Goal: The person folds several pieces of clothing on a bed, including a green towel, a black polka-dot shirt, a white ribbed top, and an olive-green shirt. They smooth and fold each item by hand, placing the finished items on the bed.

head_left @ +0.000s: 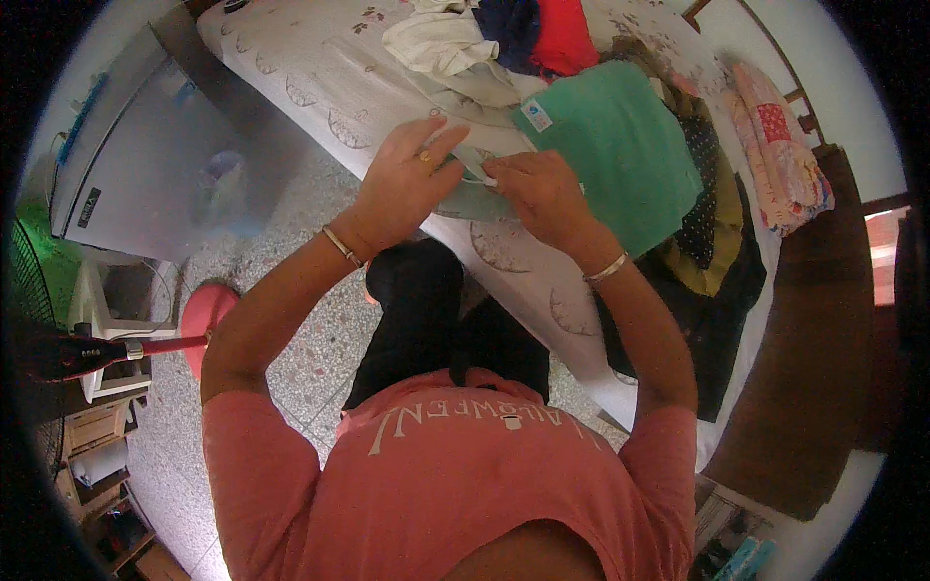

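Note:
Both of my hands are raised over the near edge of the bed, close together. My left hand has its fingers apart and slightly bent, a ring on one; its thumb is beside a thin pale strip. My right hand pinches a small white piece, whose kind I cannot make out. A pale grey-green piece of cloth shows below the hands, partly hidden by them. Just right of them, a folded green cloth lies flat with a white label at its corner.
Cream, navy and red clothes are heaped farther back on the bed. Dark garments lie under the green cloth, near a folded pink quilt and wooden bed end. A grey fridge and fan stand left.

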